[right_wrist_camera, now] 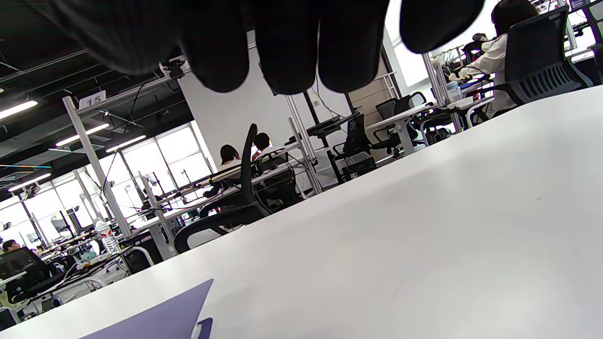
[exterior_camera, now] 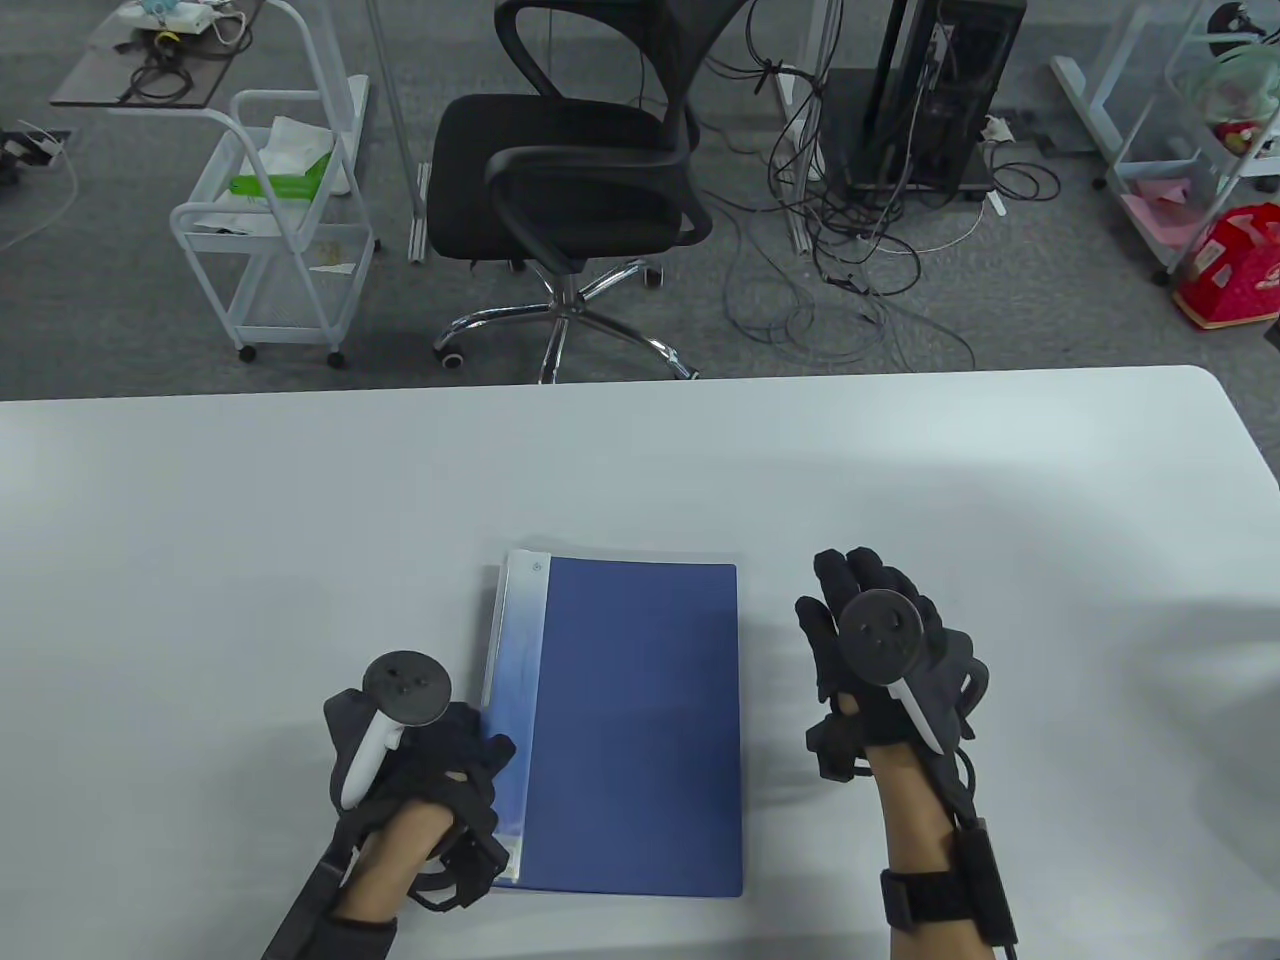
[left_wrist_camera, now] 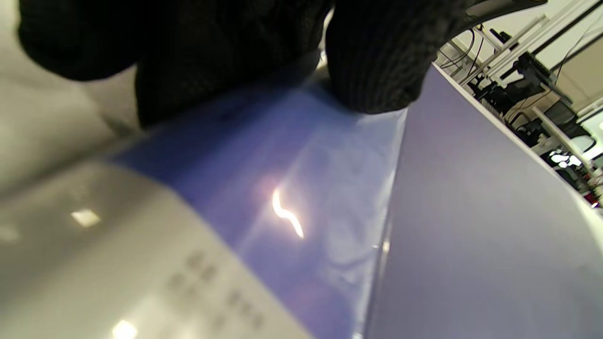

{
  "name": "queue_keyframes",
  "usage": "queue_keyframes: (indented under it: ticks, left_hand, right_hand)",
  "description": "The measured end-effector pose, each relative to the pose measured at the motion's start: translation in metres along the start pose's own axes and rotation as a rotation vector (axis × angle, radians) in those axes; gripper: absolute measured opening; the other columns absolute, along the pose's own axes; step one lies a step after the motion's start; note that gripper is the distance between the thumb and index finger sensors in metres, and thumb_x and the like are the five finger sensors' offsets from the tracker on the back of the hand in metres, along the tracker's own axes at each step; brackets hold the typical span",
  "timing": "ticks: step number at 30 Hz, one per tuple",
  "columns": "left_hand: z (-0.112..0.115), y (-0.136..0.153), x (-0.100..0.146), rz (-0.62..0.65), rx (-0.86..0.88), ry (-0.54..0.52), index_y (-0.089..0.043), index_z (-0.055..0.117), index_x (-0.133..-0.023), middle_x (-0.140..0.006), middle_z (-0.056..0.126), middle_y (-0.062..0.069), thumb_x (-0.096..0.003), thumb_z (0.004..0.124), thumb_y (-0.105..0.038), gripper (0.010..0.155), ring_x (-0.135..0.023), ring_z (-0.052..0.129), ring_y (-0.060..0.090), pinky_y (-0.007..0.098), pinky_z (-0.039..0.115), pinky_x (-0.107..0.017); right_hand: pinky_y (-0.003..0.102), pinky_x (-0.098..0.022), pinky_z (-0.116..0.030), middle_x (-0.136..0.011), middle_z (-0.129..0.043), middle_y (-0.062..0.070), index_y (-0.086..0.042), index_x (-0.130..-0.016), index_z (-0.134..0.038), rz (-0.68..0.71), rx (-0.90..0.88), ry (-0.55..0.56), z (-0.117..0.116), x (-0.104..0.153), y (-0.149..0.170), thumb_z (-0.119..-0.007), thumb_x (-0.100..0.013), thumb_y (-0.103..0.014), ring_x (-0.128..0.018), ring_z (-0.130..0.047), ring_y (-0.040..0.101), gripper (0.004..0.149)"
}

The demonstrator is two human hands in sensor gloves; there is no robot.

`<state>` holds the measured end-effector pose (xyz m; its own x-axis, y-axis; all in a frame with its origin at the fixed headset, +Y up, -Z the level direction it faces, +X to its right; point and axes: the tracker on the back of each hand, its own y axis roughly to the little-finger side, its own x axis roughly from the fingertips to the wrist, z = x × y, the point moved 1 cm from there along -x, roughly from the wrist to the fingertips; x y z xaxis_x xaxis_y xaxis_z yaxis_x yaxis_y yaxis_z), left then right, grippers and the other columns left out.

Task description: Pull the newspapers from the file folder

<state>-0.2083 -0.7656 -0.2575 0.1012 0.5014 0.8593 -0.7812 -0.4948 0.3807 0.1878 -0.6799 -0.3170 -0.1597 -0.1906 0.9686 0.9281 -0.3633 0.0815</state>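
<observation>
A blue file folder lies closed and flat on the white table, with a pale glossy strip along its left edge. My left hand rests on the folder's lower left edge; in the left wrist view its gloved fingertips press on the glossy plastic strip. My right hand hovers open with fingers spread, just right of the folder, holding nothing. In the right wrist view a corner of the folder shows at the bottom left. No newspaper is visible.
Beyond the table's far edge stand a black office chair, a white wire cart and a computer tower with tangled cables. A red bag sits at the far right.
</observation>
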Motion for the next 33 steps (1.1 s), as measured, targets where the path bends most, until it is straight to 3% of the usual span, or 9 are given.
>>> queue_keyframes:
  ticks: [4, 10, 14, 20, 25, 29, 31, 33]
  left_hand:
    - [-0.006, -0.012, 0.011, 0.053, -0.025, -0.091, 0.003, 0.054, -0.11, -0.106, 0.065, 0.038, -0.047, 0.079, -0.043, 0.083, -0.076, 0.088, 0.055, 0.064, 0.07, -0.053]
    - [-0.01, -0.06, 0.025, 0.23, -0.062, -0.167, 0.0, 0.052, -0.113, -0.113, 0.057, 0.037, -0.0476, 0.078, -0.044, 0.083, -0.093, 0.07, 0.065, 0.071, 0.062, -0.062]
    - [0.014, -0.104, 0.029, 0.304, -0.181, -0.143, -0.002, 0.052, -0.113, -0.113, 0.057, 0.035, -0.0477, 0.077, -0.047, 0.083, -0.094, 0.071, 0.064, 0.07, 0.063, -0.062]
    - [0.059, -0.158, 0.018, 0.31, -0.288, -0.088, -0.003, 0.049, -0.114, -0.115, 0.053, 0.035, -0.048, 0.076, -0.048, 0.084, -0.097, 0.064, 0.066, 0.071, 0.061, -0.063]
    - [0.104, -0.182, 0.001, 0.258, -0.357, -0.004, -0.002, 0.037, -0.115, -0.116, 0.035, 0.038, -0.048, 0.072, -0.053, 0.091, -0.098, 0.046, 0.072, 0.076, 0.053, -0.064]
    - [0.133, -0.195, -0.01, 0.177, -0.35, 0.083, 0.005, 0.019, -0.108, -0.107, 0.014, 0.043, -0.0469, 0.07, -0.058, 0.102, -0.09, 0.025, 0.077, 0.082, 0.04, -0.059]
    - [0.142, -0.2, -0.014, 0.133, -0.389, 0.039, 0.007, 0.017, -0.106, -0.105, 0.012, 0.045, -0.0466, 0.071, -0.058, 0.103, -0.087, 0.023, 0.079, 0.084, 0.038, -0.057]
    - [0.148, -0.204, -0.017, 0.092, -0.449, 0.007, 0.008, 0.017, -0.105, -0.103, 0.013, 0.046, -0.05, 0.072, -0.048, 0.096, -0.085, 0.026, 0.08, 0.084, 0.04, -0.056]
  right_hand:
    - [0.064, -0.07, -0.058, -0.106, -0.07, 0.004, -0.034, -0.094, -0.07, 0.0, -0.007, 0.008, 0.001, -0.001, 0.001, -0.072, -0.039, -0.052, -0.099, -0.074, 0.037, 0.058]
    - [0.064, -0.07, -0.058, -0.107, -0.07, 0.003, -0.034, -0.094, -0.071, 0.0, -0.015, 0.03, 0.006, 0.0, 0.001, -0.072, -0.039, -0.052, -0.099, -0.074, 0.037, 0.058]
    - [0.064, -0.07, -0.058, -0.106, -0.07, 0.004, -0.034, -0.094, -0.071, 0.002, -0.019, 0.039, 0.007, 0.0, 0.001, -0.072, -0.039, -0.052, -0.099, -0.074, 0.037, 0.058]
    - [0.064, -0.07, -0.058, -0.106, -0.07, 0.004, -0.034, -0.094, -0.071, 0.002, -0.03, 0.051, 0.01, 0.0, 0.002, -0.072, -0.039, -0.052, -0.099, -0.074, 0.037, 0.058]
    - [0.064, -0.07, -0.058, -0.106, -0.07, 0.004, -0.034, -0.094, -0.071, -0.003, -0.042, 0.058, 0.011, -0.001, 0.004, -0.071, -0.039, -0.052, -0.099, -0.074, 0.037, 0.058]
    - [0.064, -0.07, -0.058, -0.106, -0.07, 0.004, -0.034, -0.094, -0.071, -0.011, -0.059, 0.054, 0.012, -0.002, 0.007, -0.072, -0.039, -0.052, -0.099, -0.074, 0.037, 0.058]
    - [0.064, -0.07, -0.058, -0.106, -0.07, 0.004, -0.034, -0.094, -0.071, -0.013, -0.063, 0.052, 0.012, -0.002, 0.008, -0.072, -0.039, -0.052, -0.099, -0.074, 0.038, 0.058]
    - [0.064, -0.07, -0.058, -0.106, -0.071, 0.004, -0.034, -0.094, -0.071, -0.015, -0.066, 0.049, 0.012, -0.002, 0.008, -0.072, -0.039, -0.052, -0.099, -0.074, 0.037, 0.058]
